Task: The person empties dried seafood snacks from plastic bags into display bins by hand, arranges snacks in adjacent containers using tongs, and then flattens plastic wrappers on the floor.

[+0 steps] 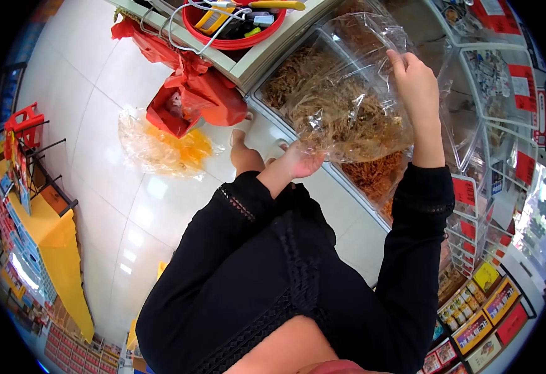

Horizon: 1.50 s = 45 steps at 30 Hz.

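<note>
A large, crinkled clear plastic bag [363,103] spreads between my hands, over the food bins. Brown dried shreds [341,115] show through it; I cannot tell whether they lie inside the bag or in the bin below. My right hand [416,84] pinches the bag's upper right edge between thumb and fingers. At the lower left edge, my left hand [304,161] is turned palm up with its fingers curled on the plastic. Just below the bag, reddish-brown shreds [376,177] fill part of a bin [363,202].
A red basket [235,43] with cables and small items stands on the counter corner. Red plastic bags [198,100] hang beneath it, above crumpled clear and yellow plastic [167,146] on the floor. Clear-lidded bins [491,81] line the right. A yellow-draped display [48,243] stands left.
</note>
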Each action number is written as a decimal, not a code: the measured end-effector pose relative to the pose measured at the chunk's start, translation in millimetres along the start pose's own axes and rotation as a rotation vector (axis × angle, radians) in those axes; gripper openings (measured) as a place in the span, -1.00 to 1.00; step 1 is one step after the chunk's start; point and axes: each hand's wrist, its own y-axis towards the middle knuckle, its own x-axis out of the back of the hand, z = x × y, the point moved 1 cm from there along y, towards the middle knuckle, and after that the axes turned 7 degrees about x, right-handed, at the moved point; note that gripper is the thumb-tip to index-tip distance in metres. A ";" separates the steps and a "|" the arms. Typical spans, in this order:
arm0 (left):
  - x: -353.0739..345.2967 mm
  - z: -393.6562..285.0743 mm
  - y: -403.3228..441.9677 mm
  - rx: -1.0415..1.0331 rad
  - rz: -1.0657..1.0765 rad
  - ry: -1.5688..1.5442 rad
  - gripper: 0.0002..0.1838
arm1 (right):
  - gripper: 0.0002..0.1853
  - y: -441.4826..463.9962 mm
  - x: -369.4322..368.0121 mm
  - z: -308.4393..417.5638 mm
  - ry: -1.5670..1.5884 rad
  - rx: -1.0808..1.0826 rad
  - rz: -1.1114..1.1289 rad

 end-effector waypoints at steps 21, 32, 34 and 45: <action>-30.1 -27.7 38.1 0.009 -0.162 0.032 -0.44 | -0.59 0.2 -12.3 -30.0 0.090 -0.073 0.034; -27.4 9.4 -22.5 -0.513 -0.424 0.706 -0.38 | -0.65 6.2 -23.4 -63.2 0.120 -0.043 -0.196; -35.3 19.4 -18.3 -0.618 -0.466 0.937 -0.32 | -0.66 9.5 -27.4 -73.2 0.168 -0.065 -0.198; -66.1 -10.0 9.8 -0.662 -0.486 1.437 -0.01 | -0.58 8.8 -36.8 -94.3 0.751 -0.068 -0.038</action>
